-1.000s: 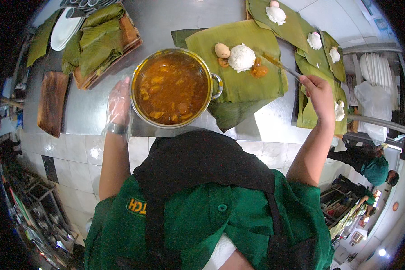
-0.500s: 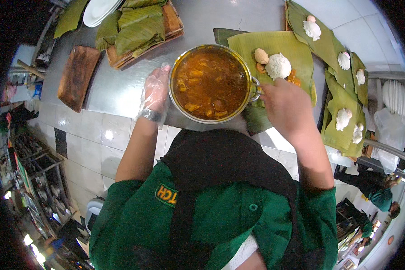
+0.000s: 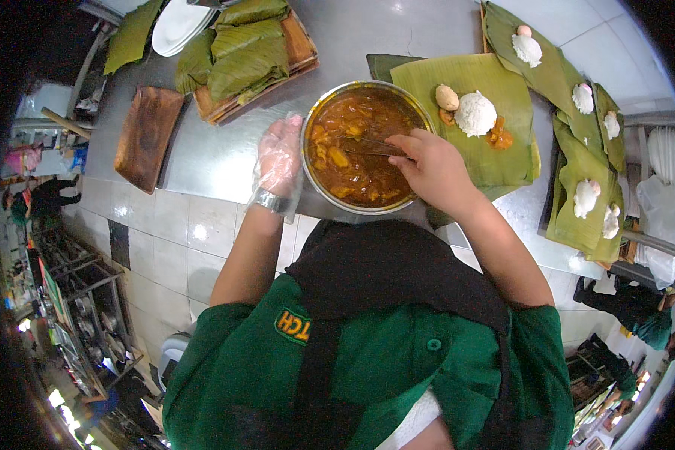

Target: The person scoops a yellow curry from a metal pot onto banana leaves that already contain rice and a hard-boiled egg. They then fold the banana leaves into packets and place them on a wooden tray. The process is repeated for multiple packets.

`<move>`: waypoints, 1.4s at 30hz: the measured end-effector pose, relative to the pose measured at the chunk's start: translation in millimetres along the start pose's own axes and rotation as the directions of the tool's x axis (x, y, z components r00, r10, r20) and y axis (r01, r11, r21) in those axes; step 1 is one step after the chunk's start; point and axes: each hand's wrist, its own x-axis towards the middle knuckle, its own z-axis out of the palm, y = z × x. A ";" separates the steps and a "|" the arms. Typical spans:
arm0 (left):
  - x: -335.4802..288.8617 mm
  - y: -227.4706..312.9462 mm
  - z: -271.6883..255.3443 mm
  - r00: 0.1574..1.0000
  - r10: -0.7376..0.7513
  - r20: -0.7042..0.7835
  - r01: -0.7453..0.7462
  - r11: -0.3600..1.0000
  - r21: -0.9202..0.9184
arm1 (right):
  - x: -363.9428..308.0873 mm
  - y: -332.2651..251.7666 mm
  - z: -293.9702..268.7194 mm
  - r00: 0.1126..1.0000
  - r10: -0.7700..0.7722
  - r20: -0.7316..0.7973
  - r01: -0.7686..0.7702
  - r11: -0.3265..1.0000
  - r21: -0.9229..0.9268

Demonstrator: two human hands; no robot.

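A round metal pot [image 3: 307, 166] of brown-orange stew [image 3: 367, 176] with chunks in it stands at the table's near edge. My right hand [image 3: 436, 166], bare, grips metal tongs [image 3: 379, 148] whose tips dip into the stew. My left hand [image 3: 276, 159], in a clear plastic glove, lies against the pot's left side with its fingers stretched out. Right of the pot, a banana leaf [image 3: 457, 75] bears a mound of white rice [image 3: 475, 114], a brownish egg [image 3: 447, 97] and small orange-brown pieces of food [image 3: 499, 136].
Wrapped leaf parcels [image 3: 247, 64] lie on wooden trays [image 3: 301, 46] at the back left. A bare wooden tray [image 3: 148, 139] and white plates [image 3: 178, 26] are further left. More banana leaves [image 3: 559, 56] with rice line the right side. Other people [image 3: 652, 326] stand at the far right.
My right hand has moved left from the pot's right rim to over the stew, bringing the tongs into it. My left hand stays beside the pot. The whole view has shifted slightly.
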 end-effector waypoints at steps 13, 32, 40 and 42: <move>0.7 2.4 -0.4 1.000 -0.001 -0.019 0.003 0.994 0.107 | -3.5 -6.5 -16.5 0.993 -0.104 -0.054 0.101 0.993 -0.060; 4.7 -2.6 1.2 0.999 0.052 -0.015 -0.050 0.994 0.101 | -15.7 -13.9 -55.9 0.991 0.125 0.042 -0.102 0.928 -0.358; -4.7 13.7 9.3 0.996 0.044 -0.071 -0.040 0.997 0.066 | -16.7 -13.9 -0.4 0.998 -0.057 0.008 0.058 0.990 -0.126; -6.5 18.6 9.1 0.997 0.043 -0.064 -0.037 0.995 0.088 | -16.6 -14.7 -2.6 0.997 -0.072 0.019 0.074 0.992 -0.099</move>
